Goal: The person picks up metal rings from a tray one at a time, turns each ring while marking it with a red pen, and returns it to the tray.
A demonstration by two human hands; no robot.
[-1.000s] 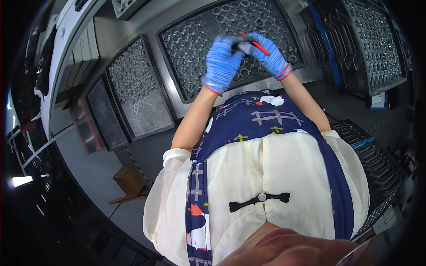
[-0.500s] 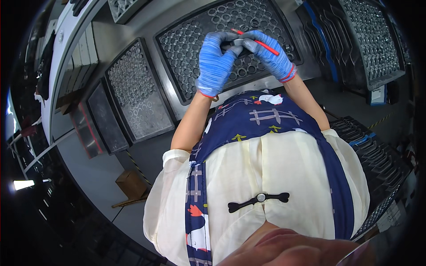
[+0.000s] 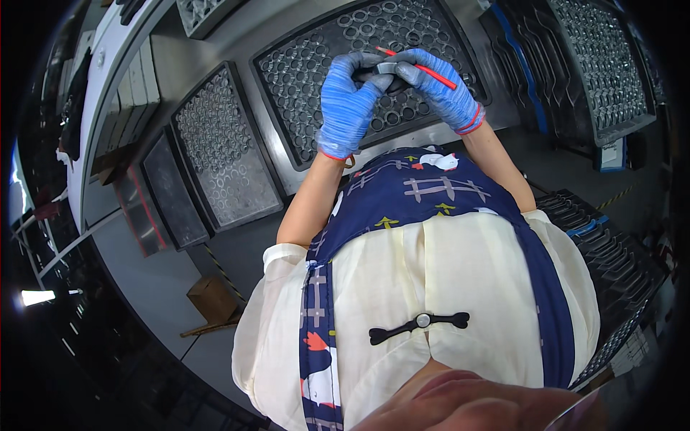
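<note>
Both my hands wear blue knit gloves with grey fingertips and meet above a black tray (image 3: 293, 152) full of metal rings (image 3: 359, 32). Between the fingertips sits a small metal ring (image 3: 386, 68), partly hidden by them. My left hand (image 3: 348, 104) is closed on it with thumb and fingers. My right hand (image 3: 442, 90) touches the same ring with its thumb and fingertips. A red pencil (image 3: 436, 77) lies tucked in the right hand, its tip pointing up and left.
Left of the big tray stands another tray (image 3: 241, 215) partly filled with rings, beside a dark tray (image 3: 172, 190). At the right are stacked black trays (image 3: 517, 65) and a tray of rings (image 3: 604, 72). A cardboard box (image 3: 212, 298) rests at lower left.
My hands stay over the tray with the ring between them. The right hand and the red pencil have shifted slightly to the right.
</note>
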